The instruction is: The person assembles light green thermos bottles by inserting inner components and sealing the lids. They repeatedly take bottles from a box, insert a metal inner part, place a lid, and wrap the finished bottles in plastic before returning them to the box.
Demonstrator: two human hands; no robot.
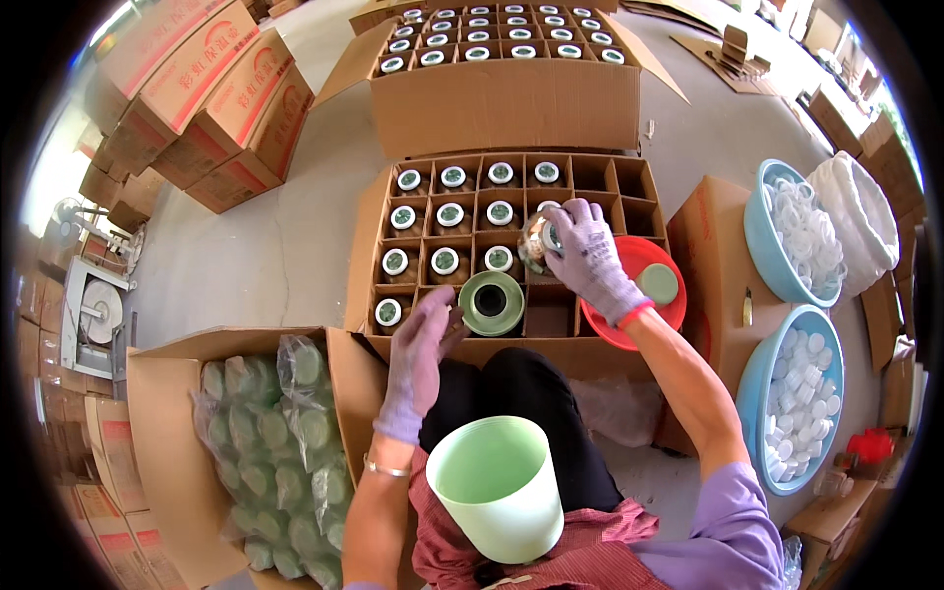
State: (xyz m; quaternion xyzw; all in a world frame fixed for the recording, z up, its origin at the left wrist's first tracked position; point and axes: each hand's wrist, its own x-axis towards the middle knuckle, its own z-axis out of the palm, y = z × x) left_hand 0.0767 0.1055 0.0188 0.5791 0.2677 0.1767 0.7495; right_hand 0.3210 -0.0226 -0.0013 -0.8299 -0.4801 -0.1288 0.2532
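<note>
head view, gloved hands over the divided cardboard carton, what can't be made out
Head view: much of the shiny silvery rounded flask, covered by the right hand in its lilac glove.
Head view: lower parts of the round white-topped flasks, sunk between brown cardboard dividers.
Head view: part of the round red plastic basin, behind the right hand.

stacked cartons (pixel 211 103): red printed characters; right glove (pixel 587 251): dark lettering
</note>
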